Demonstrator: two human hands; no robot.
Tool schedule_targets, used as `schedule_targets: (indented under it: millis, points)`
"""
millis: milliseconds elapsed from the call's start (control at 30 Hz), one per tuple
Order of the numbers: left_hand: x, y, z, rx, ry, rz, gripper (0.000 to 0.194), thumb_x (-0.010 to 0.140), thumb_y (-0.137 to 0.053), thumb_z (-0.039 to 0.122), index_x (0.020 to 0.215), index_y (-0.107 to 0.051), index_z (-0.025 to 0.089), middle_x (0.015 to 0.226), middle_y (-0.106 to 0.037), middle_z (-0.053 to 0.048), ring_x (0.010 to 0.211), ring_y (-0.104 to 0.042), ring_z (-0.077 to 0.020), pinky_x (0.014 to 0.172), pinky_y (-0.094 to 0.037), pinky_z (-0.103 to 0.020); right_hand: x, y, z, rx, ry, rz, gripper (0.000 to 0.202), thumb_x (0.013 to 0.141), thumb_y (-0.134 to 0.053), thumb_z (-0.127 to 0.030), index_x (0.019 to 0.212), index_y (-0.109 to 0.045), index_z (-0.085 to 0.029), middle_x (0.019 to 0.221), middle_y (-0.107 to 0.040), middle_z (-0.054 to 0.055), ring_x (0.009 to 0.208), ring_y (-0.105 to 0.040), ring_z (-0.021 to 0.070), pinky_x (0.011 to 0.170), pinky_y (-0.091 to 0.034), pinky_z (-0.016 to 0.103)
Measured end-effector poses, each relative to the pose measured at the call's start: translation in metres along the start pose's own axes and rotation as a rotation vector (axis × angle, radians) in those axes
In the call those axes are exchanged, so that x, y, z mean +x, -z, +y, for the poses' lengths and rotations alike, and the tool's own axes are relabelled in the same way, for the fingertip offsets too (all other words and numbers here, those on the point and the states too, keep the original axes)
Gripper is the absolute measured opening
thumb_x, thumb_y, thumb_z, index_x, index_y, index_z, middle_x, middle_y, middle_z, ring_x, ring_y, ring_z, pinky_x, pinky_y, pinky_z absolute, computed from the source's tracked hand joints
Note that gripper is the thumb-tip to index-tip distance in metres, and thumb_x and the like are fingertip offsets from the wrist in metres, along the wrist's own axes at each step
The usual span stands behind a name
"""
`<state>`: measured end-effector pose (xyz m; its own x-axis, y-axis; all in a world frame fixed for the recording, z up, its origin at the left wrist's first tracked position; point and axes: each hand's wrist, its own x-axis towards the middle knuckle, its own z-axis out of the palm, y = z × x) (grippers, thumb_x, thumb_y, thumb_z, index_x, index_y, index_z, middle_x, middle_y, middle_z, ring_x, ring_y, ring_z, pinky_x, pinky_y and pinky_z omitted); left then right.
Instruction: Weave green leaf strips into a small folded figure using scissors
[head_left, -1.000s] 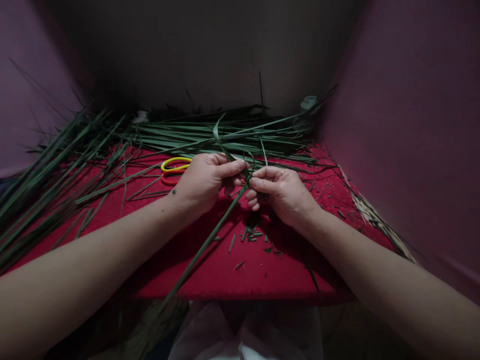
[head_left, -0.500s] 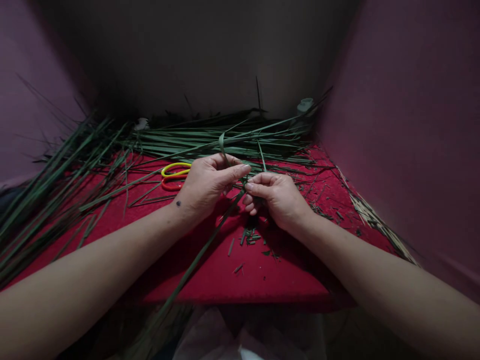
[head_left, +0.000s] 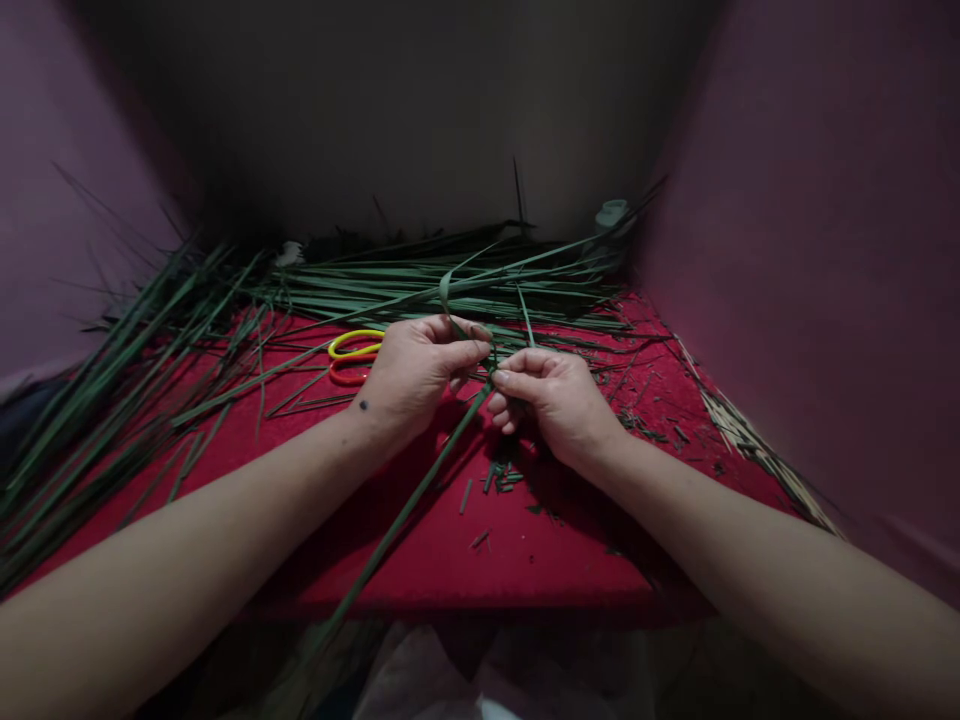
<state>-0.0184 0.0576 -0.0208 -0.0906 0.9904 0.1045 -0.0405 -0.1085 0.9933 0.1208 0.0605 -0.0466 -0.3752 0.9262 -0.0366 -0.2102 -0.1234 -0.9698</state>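
Observation:
Long green leaf strips meet between my two hands over the red-covered table (head_left: 525, 560). My left hand (head_left: 420, 370) pinches a leaf strip (head_left: 445, 290) that curls up above its thumb and forefinger. Close beside it, my right hand (head_left: 559, 400) is closed, its thumb and forefinger pinching the strips where they cross. From that crossing one long leaf strip (head_left: 405, 510) slants down over the table's front edge, and a shorter end rises behind my right fingers. Just left of my left hand lie scissors with yellow and red handles (head_left: 352, 358); their blades are hidden.
A pile of long green leaves (head_left: 337, 285) stretches along the back, and more leaves (head_left: 97, 420) spread down the left side. Cut leaf bits (head_left: 502, 478) are scattered near my hands. A pale container (head_left: 611, 215) stands at the back right, by the wall. Pale sticks (head_left: 757, 455) lie along the right edge.
My left fingertips have drawn back slightly from the right hand's, showing more of the strips at the crossing. The right hand keeps its pinch. The whole view has shifted slightly.

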Motion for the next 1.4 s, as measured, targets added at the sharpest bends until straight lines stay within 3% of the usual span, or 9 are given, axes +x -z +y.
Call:
schedule_targets:
  millis: [100, 233, 400, 533, 767, 867, 967, 1167, 1400]
  points:
    - [0.000, -0.001, -0.001, 0.153, -0.073, 0.060, 0.009, 0.060, -0.067, 0.012, 0.069, -0.066, 0.011, 0.062, -0.061, 0.001, 0.053, -0.050, -0.0075, 0.051, -0.038, -0.020, 0.000, -0.002, 0.000, -0.034, -0.015, 0.010, 0.010, 0.070, -0.062, -0.021, 0.068, -0.054, -0.014, 0.053, -0.061, 0.000, 0.041, -0.056, 0.0091, 0.039, -0.044, 0.018]
    - [-0.001, 0.001, -0.001, 0.348, -0.213, 0.055, 0.009, 0.067, -0.064, 0.018, 0.073, -0.068, 0.013, 0.071, -0.065, -0.001, 0.066, -0.056, -0.0124, 0.062, -0.042, -0.023, 0.000, -0.002, 0.000, -0.020, -0.036, 0.009, 0.010, 0.070, -0.062, -0.021, 0.069, -0.054, -0.015, 0.052, -0.061, 0.000, 0.041, -0.056, 0.0096, 0.040, -0.045, 0.019]
    - [0.000, 0.006, -0.003, 0.553, -0.310, 0.035, 0.016, 0.076, -0.058, 0.027, 0.072, -0.067, 0.014, 0.068, -0.065, -0.002, 0.063, -0.055, -0.0130, 0.059, -0.040, -0.024, 0.001, -0.001, 0.001, 0.026, -0.060, 0.013, 0.012, 0.068, -0.063, -0.022, 0.068, -0.054, -0.015, 0.052, -0.061, 0.000, 0.041, -0.056, 0.0099, 0.040, -0.045, 0.020]
    - [0.003, 0.009, -0.008, 0.814, -0.531, 0.018, 0.016, 0.077, -0.054, 0.021, 0.067, -0.066, 0.017, 0.066, -0.063, -0.002, 0.063, -0.055, -0.0131, 0.059, -0.039, -0.024, 0.001, -0.002, 0.002, 0.047, -0.090, 0.005, 0.013, 0.067, -0.063, -0.022, 0.067, -0.053, -0.015, 0.051, -0.061, 0.000, 0.040, -0.055, 0.0100, 0.039, -0.044, 0.020]
    - [0.006, 0.013, -0.016, 1.095, -0.707, -0.044, 0.025, 0.082, -0.043, 0.014, 0.089, -0.067, 0.013, 0.088, -0.068, -0.010, 0.080, -0.062, -0.0188, 0.070, -0.046, -0.028, 0.001, -0.003, 0.002, 0.077, -0.114, 0.005, 0.015, 0.066, -0.064, -0.024, 0.066, -0.052, -0.014, 0.051, -0.061, 0.001, 0.040, -0.056, 0.0101, 0.039, -0.045, 0.020]
    - [0.006, 0.014, -0.019, 1.186, -0.701, -0.089, 0.026, 0.081, -0.041, 0.013, 0.085, -0.067, 0.012, 0.085, -0.068, -0.011, 0.076, -0.062, -0.0203, 0.067, -0.046, -0.029, 0.002, -0.003, 0.004, 0.091, -0.124, -0.008, 0.016, 0.066, -0.065, -0.025, 0.067, -0.054, -0.014, 0.051, -0.061, 0.001, 0.040, -0.056, 0.0099, 0.039, -0.045, 0.019]
    - [0.007, 0.014, -0.015, 1.023, -0.616, -0.104, 0.025, 0.080, -0.044, 0.013, 0.085, -0.068, 0.014, 0.084, -0.068, -0.009, 0.076, -0.062, -0.0179, 0.068, -0.045, -0.028, 0.002, -0.003, 0.005, 0.114, -0.141, -0.009, 0.018, 0.065, -0.067, -0.026, 0.068, -0.054, -0.014, 0.051, -0.061, 0.000, 0.040, -0.055, 0.0100, 0.040, -0.045, 0.020]
    - [0.006, 0.011, 0.002, 0.458, -0.159, -0.049, 0.014, 0.072, -0.062, 0.026, 0.076, -0.071, 0.017, 0.073, -0.068, -0.003, 0.069, -0.058, -0.0158, 0.064, -0.044, -0.026, 0.003, -0.001, 0.005, 0.151, -0.158, -0.011, 0.021, 0.064, -0.069, -0.027, 0.069, -0.054, -0.014, 0.052, -0.062, 0.001, 0.041, -0.056, 0.0107, 0.041, -0.045, 0.021]
    - [0.008, 0.012, -0.003, 0.404, -0.130, -0.092, 0.020, 0.076, -0.057, 0.025, 0.085, -0.073, 0.017, 0.071, -0.065, -0.001, 0.069, -0.054, -0.0143, 0.064, -0.040, -0.025, 0.003, -0.001, 0.004, 0.144, -0.181, -0.010, 0.022, 0.065, -0.069, -0.028, 0.070, -0.053, -0.014, 0.052, -0.062, 0.001, 0.041, -0.056, 0.0108, 0.041, -0.045, 0.021]
